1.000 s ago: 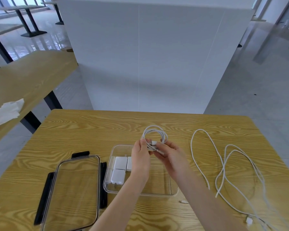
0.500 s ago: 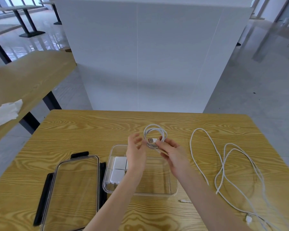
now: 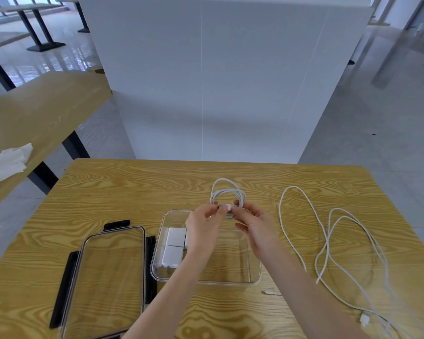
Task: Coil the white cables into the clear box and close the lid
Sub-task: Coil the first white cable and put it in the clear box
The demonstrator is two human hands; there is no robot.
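Note:
A coiled white cable (image 3: 227,192) is held above the far edge of the clear box (image 3: 253,277). My left hand (image 3: 203,228) pinches the cable end by its white plug at the coil's bottom. My right hand (image 3: 255,225) grips the coil from the right side. Inside the box, at its left end, lie white chargers (image 3: 173,248). The clear lid (image 3: 108,277) with black latches lies flat to the left of the box. A long loose white cable (image 3: 328,238) sprawls on the table to the right.
The wooden table (image 3: 132,192) ends just beyond the coil, with a tall white panel (image 3: 206,81) behind it. A small connector tip (image 3: 271,292) lies near the box's front right corner. A second table with a crumpled tissue (image 3: 8,162) stands at far left.
My left hand opened briefly beside the coil, then closed again onto the plug end. The coil stays above the box's far edge, held by the right hand throughout.

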